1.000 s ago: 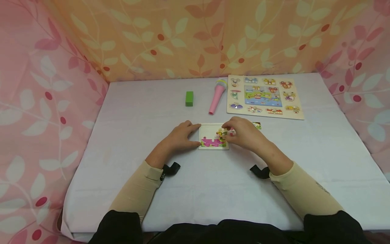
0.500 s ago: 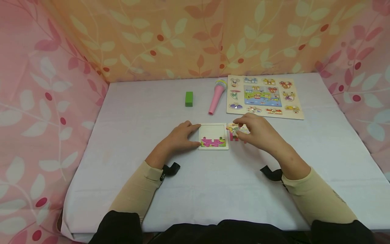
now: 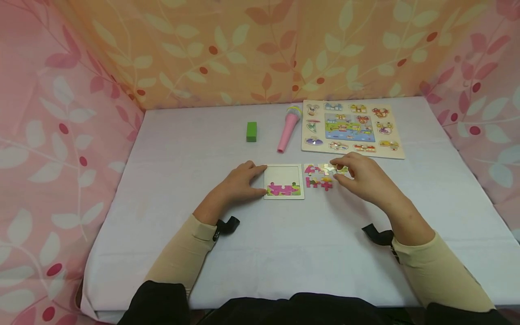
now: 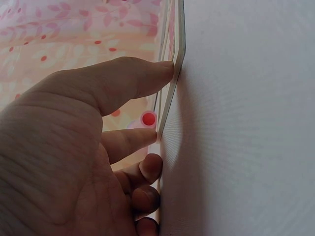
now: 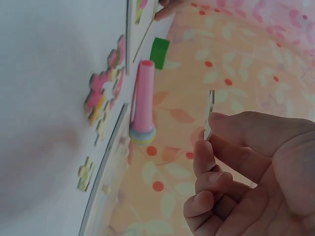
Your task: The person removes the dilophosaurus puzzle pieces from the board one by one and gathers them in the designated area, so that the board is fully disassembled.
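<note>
Where the desk (image 3: 170,149) ends at the back, an orange curtain (image 3: 243,45) rises, printed with pale leaves and red dots. Pink curtains of similar pattern close both sides, left (image 3: 48,149) and right (image 3: 479,63). Desk dressed in white cloth, faintly creased, draped over the front left corner.

Person seen from above: beige sleeves (image 3: 183,257), dark clothing, a black strap at each wrist.

Left hand (image 3: 239,183) beside a jigsaw tray (image 3: 284,173) near the middle of the desk; thumb and forefinger spread, tips touching its left edge, gripping nothing. Along the tray's lower side, a pink-and-green row of fitted pieces (image 3: 283,190); above it, bare pale base.

Right hand (image 3: 363,178) over the loose pieces (image 3: 326,183) just right of the tray. Its thumb and forefinger pinch one jigsaw piece (image 5: 211,104), seen edge-on from the right wrist, its picture not readable.

Further back: green block (image 3: 252,132), lying apart; pink toy microphone (image 3: 288,131), head toward the orange curtain; next to that, a picture puzzle board (image 3: 321,109), cut-out figures around a central scene, flat on the cloth.
</note>
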Demonstrator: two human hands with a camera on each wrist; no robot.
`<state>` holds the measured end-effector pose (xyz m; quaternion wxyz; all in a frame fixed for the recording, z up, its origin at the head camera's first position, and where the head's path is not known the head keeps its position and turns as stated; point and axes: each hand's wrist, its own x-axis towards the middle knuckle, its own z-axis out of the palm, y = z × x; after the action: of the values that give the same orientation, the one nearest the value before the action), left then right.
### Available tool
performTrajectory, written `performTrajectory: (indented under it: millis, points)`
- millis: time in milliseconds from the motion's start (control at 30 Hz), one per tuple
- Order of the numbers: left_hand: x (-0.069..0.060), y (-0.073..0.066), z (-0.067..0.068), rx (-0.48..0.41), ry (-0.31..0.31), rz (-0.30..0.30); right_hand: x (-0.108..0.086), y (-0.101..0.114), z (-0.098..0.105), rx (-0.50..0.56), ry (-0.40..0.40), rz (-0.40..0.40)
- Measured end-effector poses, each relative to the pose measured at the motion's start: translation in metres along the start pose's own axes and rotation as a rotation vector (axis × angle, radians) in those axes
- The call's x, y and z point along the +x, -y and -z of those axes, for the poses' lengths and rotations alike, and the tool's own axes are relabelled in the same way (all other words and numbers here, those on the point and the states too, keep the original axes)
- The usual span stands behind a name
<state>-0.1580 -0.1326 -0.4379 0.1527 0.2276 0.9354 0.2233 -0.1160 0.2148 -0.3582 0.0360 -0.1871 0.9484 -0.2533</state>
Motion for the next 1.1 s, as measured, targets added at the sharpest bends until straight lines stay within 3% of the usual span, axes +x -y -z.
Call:
performTrajectory:
  millis: [533,833,1100]
  points:
    - [-0.001,0.000,0.001,-0.006,0.001,0.003,-0.008,-0.036,-0.007,-0.044,0.113,-0.092]
    - [-0.001,0.001,-0.001,-0.006,-0.002,0.003,-0.002,-0.048,-0.013,-0.018,0.216,-0.219]
    - [-0.001,0.000,0.000,-0.012,-0.002,0.009,0.001,-0.054,-0.021,-0.039,0.198,-0.249]
